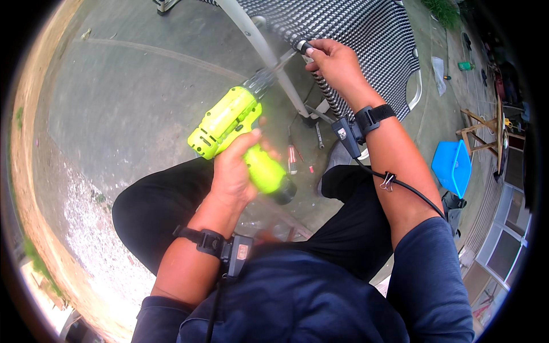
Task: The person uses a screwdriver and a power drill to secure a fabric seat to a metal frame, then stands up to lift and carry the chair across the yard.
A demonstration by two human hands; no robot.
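Note:
My left hand [237, 163] is wrapped round the grip of a bright yellow-green cordless drill [229, 117]. The drill's dark chuck [260, 83] points up and right, against or just beside the pale metal tube [254, 37] of a folding chair frame. A black-and-white woven panel [366, 43] is stretched on that frame. At the panel's near left edge, my right hand [337, 63] pinches a small dark rounded piece [305, 47] between thumb and fingers; whether it is fixed to the frame I cannot tell.
Between my feet, a screwdriver [293, 160] and a wrench [319, 136] lie on the concrete floor [143, 74]. A blue plastic bin [452, 167] is at the right, near a wooden stand [480, 131]. A clear plastic bag [438, 74] lies beyond the chair. Cables run from both wrist straps.

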